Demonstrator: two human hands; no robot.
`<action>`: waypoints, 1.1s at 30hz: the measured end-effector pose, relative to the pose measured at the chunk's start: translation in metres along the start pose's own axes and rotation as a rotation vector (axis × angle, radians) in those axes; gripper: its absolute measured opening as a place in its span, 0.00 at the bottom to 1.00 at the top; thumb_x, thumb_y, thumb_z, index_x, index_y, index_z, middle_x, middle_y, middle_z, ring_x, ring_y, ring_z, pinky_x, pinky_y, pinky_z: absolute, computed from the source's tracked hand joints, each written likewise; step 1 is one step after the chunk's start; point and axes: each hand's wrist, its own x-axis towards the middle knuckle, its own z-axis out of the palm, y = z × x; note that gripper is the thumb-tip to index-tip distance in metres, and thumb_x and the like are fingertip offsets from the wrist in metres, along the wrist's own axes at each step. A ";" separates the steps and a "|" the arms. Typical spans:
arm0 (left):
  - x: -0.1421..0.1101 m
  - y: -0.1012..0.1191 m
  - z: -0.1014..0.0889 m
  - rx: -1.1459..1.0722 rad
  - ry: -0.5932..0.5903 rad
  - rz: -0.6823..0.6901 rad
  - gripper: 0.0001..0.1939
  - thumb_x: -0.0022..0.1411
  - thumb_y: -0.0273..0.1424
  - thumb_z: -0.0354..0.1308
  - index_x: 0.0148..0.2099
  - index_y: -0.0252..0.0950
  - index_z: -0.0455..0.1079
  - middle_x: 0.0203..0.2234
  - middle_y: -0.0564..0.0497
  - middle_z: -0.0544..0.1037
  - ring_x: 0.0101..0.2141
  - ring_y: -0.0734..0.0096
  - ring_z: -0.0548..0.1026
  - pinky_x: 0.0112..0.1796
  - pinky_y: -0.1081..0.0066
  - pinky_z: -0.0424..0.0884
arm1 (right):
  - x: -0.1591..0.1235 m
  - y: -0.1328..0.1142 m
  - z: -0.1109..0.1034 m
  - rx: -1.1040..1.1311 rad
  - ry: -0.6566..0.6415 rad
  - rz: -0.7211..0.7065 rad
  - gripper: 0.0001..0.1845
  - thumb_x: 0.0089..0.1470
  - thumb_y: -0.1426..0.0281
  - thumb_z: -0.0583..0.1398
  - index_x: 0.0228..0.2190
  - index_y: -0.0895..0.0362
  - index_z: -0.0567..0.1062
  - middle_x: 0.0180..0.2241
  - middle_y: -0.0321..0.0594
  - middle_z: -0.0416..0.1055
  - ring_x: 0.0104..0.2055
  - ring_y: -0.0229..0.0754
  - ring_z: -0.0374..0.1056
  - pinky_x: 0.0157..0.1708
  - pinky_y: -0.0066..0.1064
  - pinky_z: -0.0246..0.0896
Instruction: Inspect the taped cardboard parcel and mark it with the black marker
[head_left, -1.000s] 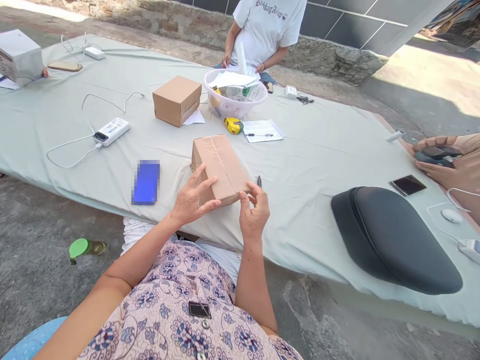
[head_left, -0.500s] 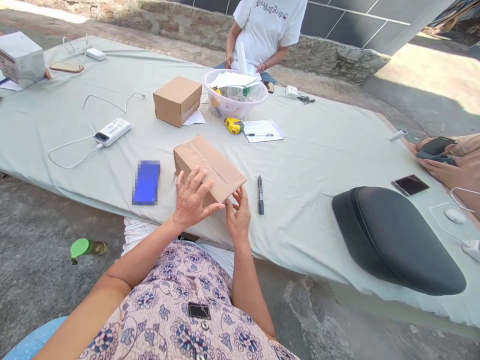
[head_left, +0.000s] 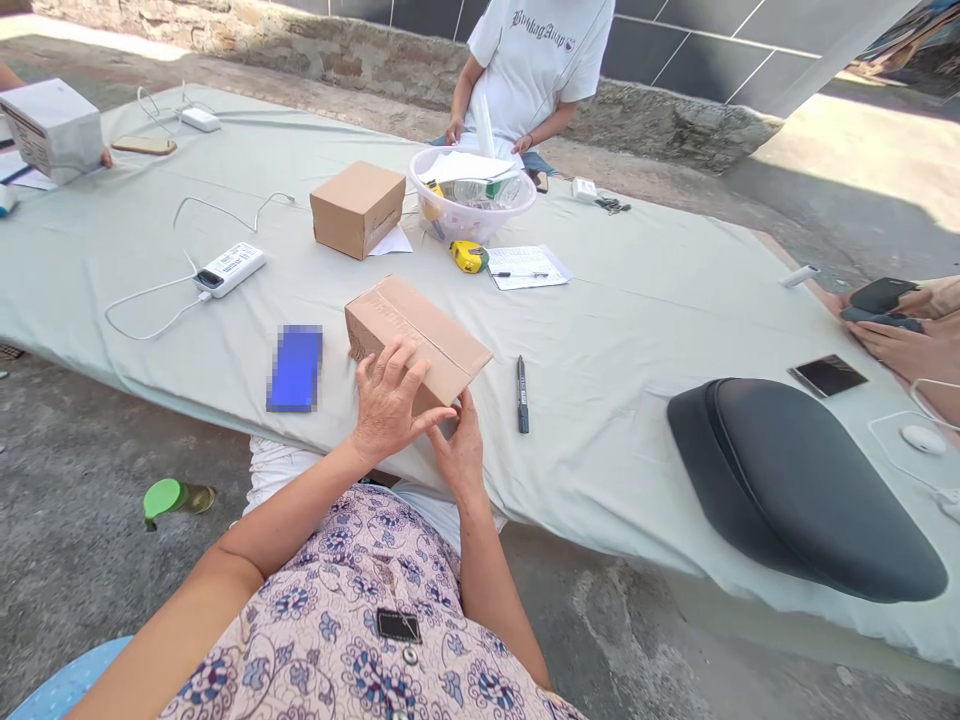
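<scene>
A taped brown cardboard box [head_left: 420,325] rests on the pale green cloth of the table [head_left: 637,320], turned at an angle. My left hand [head_left: 388,400] lies over its near top edge, fingers curled on the box. Below its near corner, my right hand [head_left: 457,450] presses against the box's near side, fingers bent and partly hidden. A black marker [head_left: 522,394] lies on the cloth just right of the box, apart from both hands.
A blue phone [head_left: 295,367] lies left of the box. Farther back are a power bank [head_left: 229,269] with cable, a second cardboard box [head_left: 358,208], a plastic bowl [head_left: 471,195], a yellow tape measure [head_left: 469,256] and a paper sheet [head_left: 527,266]. A black seat [head_left: 795,485] lies right. Other people sit opposite and right.
The box has been turned and set lower on the cloth, moving left. My right hand let the marker lie on the table and moved under the box's near corner.
</scene>
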 end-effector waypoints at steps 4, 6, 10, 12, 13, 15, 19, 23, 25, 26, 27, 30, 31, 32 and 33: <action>-0.004 -0.002 0.005 -0.004 -0.019 -0.020 0.37 0.59 0.58 0.60 0.61 0.40 0.67 0.64 0.33 0.69 0.68 0.39 0.61 0.63 0.44 0.51 | -0.002 0.006 0.002 -0.185 -0.028 0.054 0.34 0.59 0.51 0.59 0.60 0.56 0.66 0.51 0.54 0.76 0.52 0.55 0.72 0.52 0.50 0.65; -0.006 -0.003 0.008 0.001 -0.032 -0.023 0.39 0.58 0.59 0.60 0.62 0.40 0.65 0.65 0.33 0.67 0.68 0.38 0.59 0.64 0.41 0.50 | -0.005 0.007 0.004 -0.286 -0.008 0.061 0.32 0.60 0.52 0.58 0.59 0.57 0.67 0.51 0.56 0.76 0.54 0.57 0.71 0.54 0.52 0.62; -0.012 -0.007 0.017 0.031 -0.020 0.002 0.42 0.56 0.59 0.62 0.65 0.42 0.61 0.66 0.33 0.65 0.70 0.39 0.56 0.66 0.38 0.46 | -0.008 0.010 0.010 -0.374 0.028 0.050 0.31 0.61 0.53 0.56 0.59 0.57 0.67 0.54 0.58 0.74 0.58 0.59 0.68 0.56 0.55 0.58; -0.014 -0.009 0.021 0.050 0.000 0.019 0.43 0.56 0.59 0.62 0.66 0.42 0.60 0.66 0.33 0.65 0.71 0.39 0.55 0.66 0.37 0.44 | -0.009 0.012 0.012 -0.381 0.032 0.036 0.29 0.61 0.54 0.56 0.58 0.57 0.67 0.55 0.58 0.73 0.58 0.59 0.67 0.57 0.55 0.57; -0.014 -0.009 0.022 0.056 0.004 0.020 0.43 0.56 0.58 0.63 0.66 0.42 0.60 0.67 0.33 0.65 0.71 0.39 0.54 0.67 0.37 0.43 | -0.010 0.013 0.013 -0.381 0.033 0.026 0.29 0.61 0.55 0.56 0.58 0.57 0.67 0.55 0.58 0.73 0.59 0.59 0.67 0.57 0.55 0.57; -0.015 -0.009 0.024 0.059 -0.001 0.016 0.43 0.56 0.57 0.64 0.67 0.43 0.59 0.67 0.33 0.64 0.71 0.39 0.52 0.67 0.36 0.42 | -0.010 0.014 0.013 -0.380 0.032 0.008 0.27 0.61 0.57 0.56 0.58 0.57 0.68 0.55 0.58 0.73 0.59 0.58 0.67 0.58 0.55 0.57; -0.016 -0.007 0.024 0.019 -0.011 0.013 0.40 0.57 0.48 0.66 0.66 0.41 0.58 0.68 0.33 0.62 0.72 0.39 0.50 0.66 0.36 0.45 | -0.010 0.012 0.011 -0.371 0.030 0.015 0.27 0.62 0.58 0.54 0.58 0.57 0.67 0.55 0.58 0.73 0.59 0.58 0.67 0.58 0.56 0.57; -0.018 -0.007 0.019 -0.037 0.039 0.056 0.36 0.56 0.40 0.66 0.64 0.41 0.59 0.67 0.33 0.61 0.73 0.39 0.48 0.66 0.37 0.50 | -0.008 0.005 0.007 -0.324 0.005 0.059 0.32 0.61 0.57 0.55 0.63 0.56 0.62 0.58 0.57 0.72 0.60 0.59 0.68 0.58 0.56 0.58; -0.019 -0.010 0.015 -0.052 0.041 0.084 0.34 0.56 0.39 0.67 0.62 0.42 0.60 0.68 0.34 0.60 0.72 0.39 0.48 0.65 0.38 0.53 | -0.007 0.005 0.004 -0.293 -0.007 0.044 0.40 0.59 0.55 0.58 0.66 0.56 0.55 0.62 0.59 0.68 0.62 0.60 0.66 0.59 0.57 0.59; -0.020 -0.012 0.012 -0.057 0.029 0.093 0.34 0.55 0.39 0.67 0.62 0.43 0.60 0.68 0.35 0.59 0.72 0.39 0.48 0.65 0.38 0.54 | -0.006 0.006 0.003 -0.278 -0.011 0.026 0.44 0.57 0.54 0.60 0.68 0.56 0.51 0.64 0.60 0.65 0.64 0.60 0.65 0.59 0.57 0.59; -0.020 -0.015 0.010 -0.062 0.011 0.098 0.34 0.55 0.40 0.67 0.61 0.43 0.60 0.68 0.36 0.59 0.72 0.38 0.49 0.64 0.38 0.55 | -0.006 0.007 0.001 -0.264 -0.014 0.008 0.49 0.55 0.53 0.62 0.69 0.55 0.48 0.65 0.61 0.63 0.65 0.61 0.64 0.60 0.58 0.59; -0.020 -0.025 0.001 -0.072 -0.032 0.126 0.33 0.55 0.41 0.67 0.60 0.45 0.60 0.68 0.37 0.58 0.72 0.38 0.50 0.63 0.37 0.58 | -0.004 0.015 -0.003 -0.221 -0.016 -0.014 0.58 0.50 0.52 0.67 0.70 0.55 0.43 0.68 0.63 0.57 0.69 0.63 0.59 0.61 0.59 0.59; -0.019 -0.028 -0.002 -0.079 -0.039 0.141 0.34 0.54 0.41 0.68 0.60 0.45 0.60 0.68 0.37 0.58 0.72 0.37 0.50 0.63 0.37 0.58 | -0.002 0.018 -0.005 -0.197 -0.017 -0.005 0.60 0.50 0.52 0.67 0.70 0.55 0.41 0.69 0.63 0.56 0.70 0.63 0.58 0.62 0.59 0.58; -0.019 -0.031 -0.004 -0.089 -0.048 0.157 0.34 0.54 0.40 0.68 0.60 0.45 0.60 0.68 0.37 0.57 0.72 0.37 0.50 0.63 0.37 0.59 | -0.001 0.020 -0.008 -0.166 -0.020 0.008 0.61 0.50 0.53 0.68 0.70 0.55 0.39 0.69 0.64 0.55 0.70 0.62 0.57 0.62 0.59 0.58; -0.018 -0.032 -0.007 -0.104 -0.061 0.174 0.34 0.54 0.40 0.68 0.60 0.45 0.59 0.68 0.37 0.57 0.72 0.37 0.50 0.63 0.37 0.59 | 0.000 0.022 -0.010 -0.130 -0.029 0.020 0.61 0.51 0.54 0.67 0.71 0.55 0.37 0.70 0.63 0.54 0.71 0.61 0.56 0.63 0.58 0.59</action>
